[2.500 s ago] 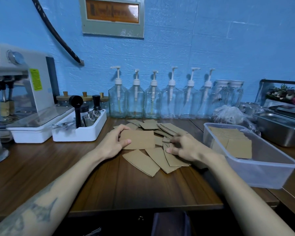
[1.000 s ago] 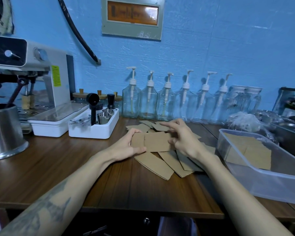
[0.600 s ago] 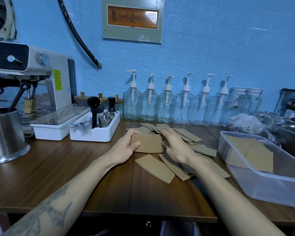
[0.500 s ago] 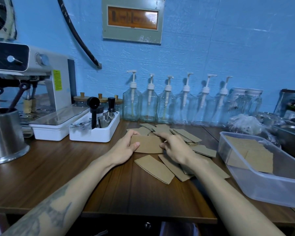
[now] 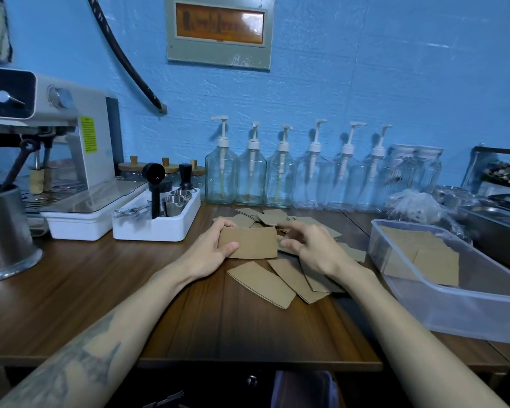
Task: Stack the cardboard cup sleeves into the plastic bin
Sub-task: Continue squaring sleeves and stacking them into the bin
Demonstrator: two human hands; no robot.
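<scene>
My left hand (image 5: pixel 208 252) grips the left end of a small stack of brown cardboard sleeves (image 5: pixel 252 242), held just above the table. My right hand (image 5: pixel 314 250) hovers at the stack's right edge with its fingers loosely curled over the loose sleeves (image 5: pixel 262 284) spread on the wooden table; I see nothing gripped in it. More loose sleeves (image 5: pixel 270 217) lie behind the hands. The clear plastic bin (image 5: pixel 471 318) stands at the right with flat sleeves (image 5: pixel 420 254) lying inside it.
A white tray of barista tools (image 5: pixel 159 228) and an espresso machine (image 5: pixel 80 148) stand at the left, with a steel pitcher (image 5: pixel 3 234) further left. Pump bottles (image 5: pixel 280 178) line the wall. Steel pans (image 5: pixel 501 231) and a plastic bag (image 5: pixel 415 207) sit behind the bin.
My right hand lifted over the stack, came down at its right edge and now sits slightly off it. My left hand has kept hold of the stack throughout.
</scene>
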